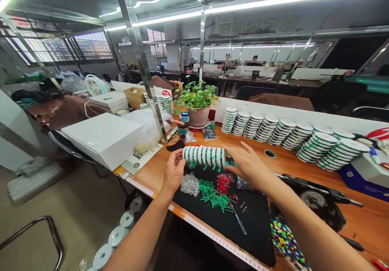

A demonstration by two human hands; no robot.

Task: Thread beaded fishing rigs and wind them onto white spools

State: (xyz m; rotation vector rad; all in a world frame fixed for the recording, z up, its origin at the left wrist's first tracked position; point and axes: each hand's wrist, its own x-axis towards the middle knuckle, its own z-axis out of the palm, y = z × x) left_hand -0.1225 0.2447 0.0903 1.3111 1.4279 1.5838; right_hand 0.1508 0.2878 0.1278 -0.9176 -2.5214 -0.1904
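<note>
A row of white spools [203, 156] wound with green cord lies sideways in the air above a black mat [255, 226]. My left hand [174, 173] grips its left end between thumb and fingers. At the other end, my right hand [244, 161] holds the row, its thumb low and some fingers stretched out. Loose green cord ends hang beneath the spools. On the mat below lie small silvery beads [190, 184], short green tube pieces [215, 194], red pieces [224, 183] and a thin metal tool [239, 219].
Stacks of similar spools [285, 133] stand along the white partition at the right. A potted plant [197, 97] is at the back, and a white box [101, 135] sits left. A black machine part [313, 200] and multicoloured beads [285, 238] lie by my right arm.
</note>
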